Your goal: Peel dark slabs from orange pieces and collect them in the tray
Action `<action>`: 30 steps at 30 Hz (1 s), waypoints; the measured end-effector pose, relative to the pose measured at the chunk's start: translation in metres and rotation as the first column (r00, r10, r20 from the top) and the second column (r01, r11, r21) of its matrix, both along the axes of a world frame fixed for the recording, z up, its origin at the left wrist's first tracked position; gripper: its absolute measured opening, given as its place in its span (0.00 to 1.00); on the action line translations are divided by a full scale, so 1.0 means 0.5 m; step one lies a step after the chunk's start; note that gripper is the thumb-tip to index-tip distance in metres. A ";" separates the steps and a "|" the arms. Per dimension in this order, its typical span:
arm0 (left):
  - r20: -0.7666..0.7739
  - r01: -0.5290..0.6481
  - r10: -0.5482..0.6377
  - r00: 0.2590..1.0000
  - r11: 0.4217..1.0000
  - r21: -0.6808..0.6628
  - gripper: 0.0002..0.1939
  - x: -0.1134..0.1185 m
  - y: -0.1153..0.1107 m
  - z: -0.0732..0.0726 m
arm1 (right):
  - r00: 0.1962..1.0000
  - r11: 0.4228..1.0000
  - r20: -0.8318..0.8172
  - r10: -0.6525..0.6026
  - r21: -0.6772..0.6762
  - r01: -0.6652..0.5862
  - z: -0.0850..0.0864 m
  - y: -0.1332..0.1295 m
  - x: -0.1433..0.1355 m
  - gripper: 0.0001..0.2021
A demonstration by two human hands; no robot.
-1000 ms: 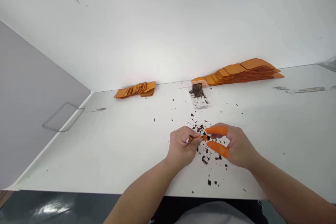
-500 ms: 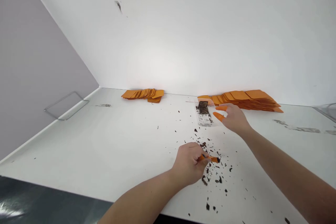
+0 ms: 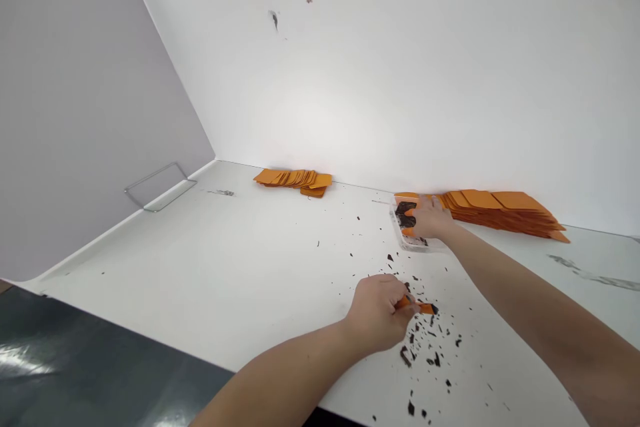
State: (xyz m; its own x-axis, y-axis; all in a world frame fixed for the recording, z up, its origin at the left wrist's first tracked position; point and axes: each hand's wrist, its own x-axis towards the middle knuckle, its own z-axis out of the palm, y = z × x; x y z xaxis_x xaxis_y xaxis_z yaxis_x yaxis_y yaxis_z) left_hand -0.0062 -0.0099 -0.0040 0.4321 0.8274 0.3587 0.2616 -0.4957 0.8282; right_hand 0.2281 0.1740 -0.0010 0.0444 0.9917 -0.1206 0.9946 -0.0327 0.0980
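Observation:
My left hand (image 3: 383, 313) is closed around a small orange paper envelope (image 3: 426, 308) just above the white worktop. Something dark shows at the envelope's far end. Dark brown dried flakes (image 3: 406, 355) lie scattered below and around it. Farther back, my right hand (image 3: 430, 219) reaches into a clear plastic box (image 3: 407, 247) of dark flakes (image 3: 405, 212). Orange covers sit on its fingertips, which are apart among the flakes. Whether any flakes are between them I cannot make out.
A long fanned stack of orange envelopes (image 3: 505, 210) lies against the back wall at right, behind the box. A smaller stack (image 3: 295, 179) lies farther left. A wire handle (image 3: 160, 187) stands at the left side wall. The worktop's front edge crosses the lower left.
My right hand has moved from beside the clear box into it, down among the flakes. My left hand still holds the envelope. The whole view has shifted a little.

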 end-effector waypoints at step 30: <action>-0.160 0.014 -0.014 0.987 1.000 0.003 0.07 -0.002 -0.001 0.019 | 1.000 0.992 -0.007 0.006 0.129 -0.005 0.053 -0.029 0.013 0.18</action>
State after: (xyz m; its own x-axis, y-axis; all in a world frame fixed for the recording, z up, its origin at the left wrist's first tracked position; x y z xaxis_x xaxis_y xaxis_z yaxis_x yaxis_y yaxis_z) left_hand -0.0070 -0.0102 0.0055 0.4958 0.8194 0.2877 0.3834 -0.5037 0.7741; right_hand 0.2346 0.1596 0.0254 0.0386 0.9992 0.0085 0.9955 -0.0392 0.0860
